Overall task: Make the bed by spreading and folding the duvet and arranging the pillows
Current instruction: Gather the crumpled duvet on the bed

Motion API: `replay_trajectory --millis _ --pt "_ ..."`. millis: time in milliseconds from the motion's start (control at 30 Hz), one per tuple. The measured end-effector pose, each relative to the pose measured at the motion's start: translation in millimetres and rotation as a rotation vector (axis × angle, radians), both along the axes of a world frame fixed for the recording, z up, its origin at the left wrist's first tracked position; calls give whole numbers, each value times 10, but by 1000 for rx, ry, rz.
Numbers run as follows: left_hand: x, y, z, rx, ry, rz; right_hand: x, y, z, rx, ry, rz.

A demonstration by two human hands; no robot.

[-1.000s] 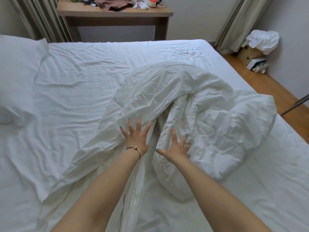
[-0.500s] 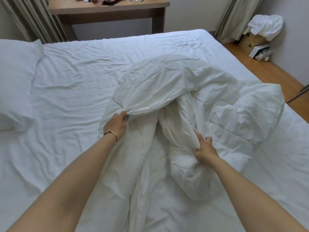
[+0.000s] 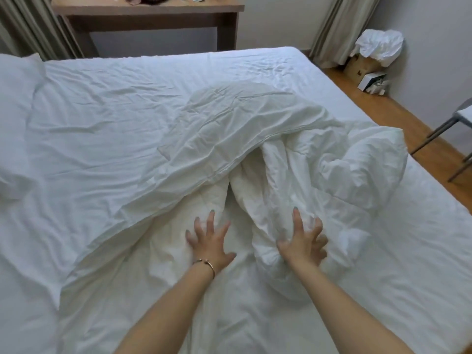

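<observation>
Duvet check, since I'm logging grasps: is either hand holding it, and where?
Nothing is held. The left hand and right hand are spread, fingers extended, over the crumpled white duvet.

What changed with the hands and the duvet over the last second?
Half a second ago both hands gripped folds of the crumpled white duvet; now both have let go. The left hand and right hand lie nearer the person, fingers spread, on or just above the fabric. The lifted duvet flap has dropped lower. The duvet stays heaped mid-bed, and the white pillow has not moved.
</observation>
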State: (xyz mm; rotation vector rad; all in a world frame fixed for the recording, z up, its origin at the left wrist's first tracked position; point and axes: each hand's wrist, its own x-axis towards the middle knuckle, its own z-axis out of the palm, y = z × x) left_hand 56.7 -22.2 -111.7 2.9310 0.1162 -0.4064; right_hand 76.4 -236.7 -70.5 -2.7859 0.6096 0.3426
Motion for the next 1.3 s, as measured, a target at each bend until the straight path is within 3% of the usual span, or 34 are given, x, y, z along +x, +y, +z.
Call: replay_trajectory --millis 67,133,267,367,467,600,733,900,967,1067,1133,1233,1300 --pt "-323 -167 -219 118 137 29 -198 160 -178 51 38 -113" --pt "-467 -152 -347 250 142 2 -362 292 -339 87 62 -154" --pt "-515 206 -387 325 182 -4 -487 83 -484 41 -23 4" --pt "-600 653 -218 267 132 -45 -396 -403 -385 101 -52 173" --pt "-745 1268 -36 137 -129 -46 -266 -807 -105 -21 -9 293" --pt "-910 1891 245 30 -19 57 -250 -973 276 -115 42 210" --pt "-1017 1878 333 -117 43 178 -463 -645 209 -131 154 148" --pt "-1163 2134 603 -286 -231 303 -490 -616 331 -105 134 79" --pt "-1308 2353 771 -292 -259 326 -522 -610 432 -137 145 31" --pt "-1620 2483 939 -394 -173 316 -732 -128 454 -172 78 62" --pt "-1757 2537 939 -435 -131 288 -917 444 406 -41 13 139" --pt "-1804 2761 862 -355 -218 259 -1168 1312 346 135 24 322" --pt "-1756 2869 837 -190 -249 318 -1312 1751 296 225 56 413"
